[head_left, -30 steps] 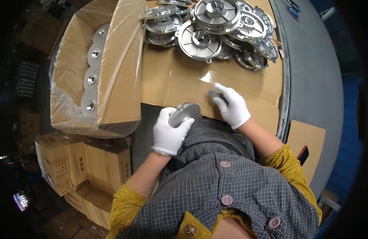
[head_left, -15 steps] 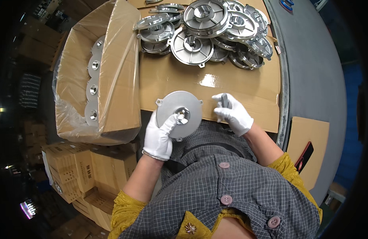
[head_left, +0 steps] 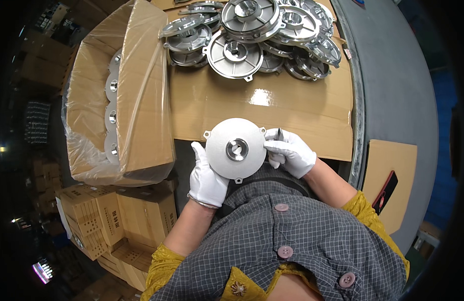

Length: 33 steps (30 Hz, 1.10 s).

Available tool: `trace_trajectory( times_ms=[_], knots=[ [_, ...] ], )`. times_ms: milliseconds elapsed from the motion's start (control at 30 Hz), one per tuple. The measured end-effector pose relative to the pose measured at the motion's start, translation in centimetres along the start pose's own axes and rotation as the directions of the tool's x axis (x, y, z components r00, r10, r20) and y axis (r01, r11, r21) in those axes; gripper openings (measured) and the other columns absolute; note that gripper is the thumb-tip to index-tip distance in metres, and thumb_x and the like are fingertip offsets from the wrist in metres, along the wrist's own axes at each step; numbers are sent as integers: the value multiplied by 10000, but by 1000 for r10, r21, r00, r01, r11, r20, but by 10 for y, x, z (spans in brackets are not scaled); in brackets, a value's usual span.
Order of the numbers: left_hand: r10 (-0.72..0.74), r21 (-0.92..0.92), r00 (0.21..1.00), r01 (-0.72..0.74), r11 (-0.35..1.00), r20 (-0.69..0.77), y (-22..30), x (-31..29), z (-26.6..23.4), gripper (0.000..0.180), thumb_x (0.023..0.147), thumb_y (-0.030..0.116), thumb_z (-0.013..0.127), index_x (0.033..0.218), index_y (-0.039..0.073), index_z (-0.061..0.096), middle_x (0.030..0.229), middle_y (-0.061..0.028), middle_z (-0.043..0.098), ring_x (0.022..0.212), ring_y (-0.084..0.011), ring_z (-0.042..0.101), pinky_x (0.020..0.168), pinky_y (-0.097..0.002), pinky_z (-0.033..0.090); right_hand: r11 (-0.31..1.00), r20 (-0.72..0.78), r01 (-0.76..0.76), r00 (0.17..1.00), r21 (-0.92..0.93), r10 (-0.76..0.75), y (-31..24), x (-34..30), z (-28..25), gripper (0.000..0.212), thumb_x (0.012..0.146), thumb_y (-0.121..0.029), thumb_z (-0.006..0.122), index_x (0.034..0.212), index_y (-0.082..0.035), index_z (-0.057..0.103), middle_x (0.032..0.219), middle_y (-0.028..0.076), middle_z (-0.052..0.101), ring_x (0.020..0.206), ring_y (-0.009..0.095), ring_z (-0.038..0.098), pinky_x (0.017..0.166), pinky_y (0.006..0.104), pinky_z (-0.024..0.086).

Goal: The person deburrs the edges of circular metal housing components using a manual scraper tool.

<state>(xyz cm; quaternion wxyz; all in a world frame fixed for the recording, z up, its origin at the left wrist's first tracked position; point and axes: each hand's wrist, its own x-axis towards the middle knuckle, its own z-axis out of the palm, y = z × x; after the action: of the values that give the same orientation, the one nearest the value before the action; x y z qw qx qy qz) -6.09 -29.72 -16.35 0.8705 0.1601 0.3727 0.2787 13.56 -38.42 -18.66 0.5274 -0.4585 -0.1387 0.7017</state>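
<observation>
In front of my body is a round, matte grey metal end cover (head_left: 222, 163) with a shiny central hub and small lugs on its rim. My left hand (head_left: 207, 179), in a white glove, supports it from the lower left; the fingers go out of sight beneath the disc and the thumb stands off its edge. At the cover's right edge, beside a lug, is my gloved right hand (head_left: 292, 154). Its bent fingers hold a small dark tool (head_left: 280, 133), whose tip pokes up; the rest of it is hidden in the hand.
Several similar covers (head_left: 235, 65) lie heaped on a cardboard sheet (head_left: 212, 110) at the far side. To the left stands a plastic-lined carton (head_left: 144, 110) with a row of covers (head_left: 111, 138) inside. Folded cartons (head_left: 106, 215) sit below it. A phone (head_left: 385, 192) rests on cardboard at right.
The end cover has moved slightly right and now faces up more squarely. My left thumb has left its hub and swung outward. My right hand has come in to the cover's edge.
</observation>
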Motion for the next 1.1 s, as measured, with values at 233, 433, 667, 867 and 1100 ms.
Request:
trace_trajectory(
  times_ms=[233,433,667,867,1100],
  knots=[
    [83,0,994,-83,997,-74,-6,7,-7,666,994,548,268,1411,37,361,1422,-144,433,1289,-274,453,1084,-425,392,993,5,66,998,-95,-66,-3,1,-5,472,852,-199,630,1249,36,531,701,-1,460,591,90,429,569,245,418],
    [30,27,989,-26,999,-146,-18,27,-32,599,1014,479,291,1393,20,363,1419,-154,428,1300,-302,441,1082,-479,397,838,-160,-2,982,-546,-102,10,9,-22,363,901,-154,549,1211,1,440,816,68,526,679,165,515,661,311,473],
    [45,167,977,-10,986,-206,-38,32,-46,475,951,282,580,1314,14,433,1283,-137,540,1170,-251,558,982,-409,496,103,163,243,856,-965,-490,18,15,-13,339,885,-208,629,1169,-61,515,980,159,647,894,349,631,783,427,512],
    [115,345,943,0,938,-311,-42,39,-48,387,905,84,645,1242,12,469,1185,-113,587,1055,-201,609,902,-347,532,113,96,172,866,-979,-490,24,18,-10,225,882,-235,631,1028,-79,560,862,159,659,701,379,642,656,456,525],
    [160,446,918,20,895,-363,-45,44,-48,359,896,47,635,1211,-3,471,1152,-122,594,1027,-198,615,885,-336,530,-159,133,84,935,-984,-330,22,26,-4,179,905,-255,569,930,-78,580,852,162,666,675,369,642,617,466,511]
  ],
)
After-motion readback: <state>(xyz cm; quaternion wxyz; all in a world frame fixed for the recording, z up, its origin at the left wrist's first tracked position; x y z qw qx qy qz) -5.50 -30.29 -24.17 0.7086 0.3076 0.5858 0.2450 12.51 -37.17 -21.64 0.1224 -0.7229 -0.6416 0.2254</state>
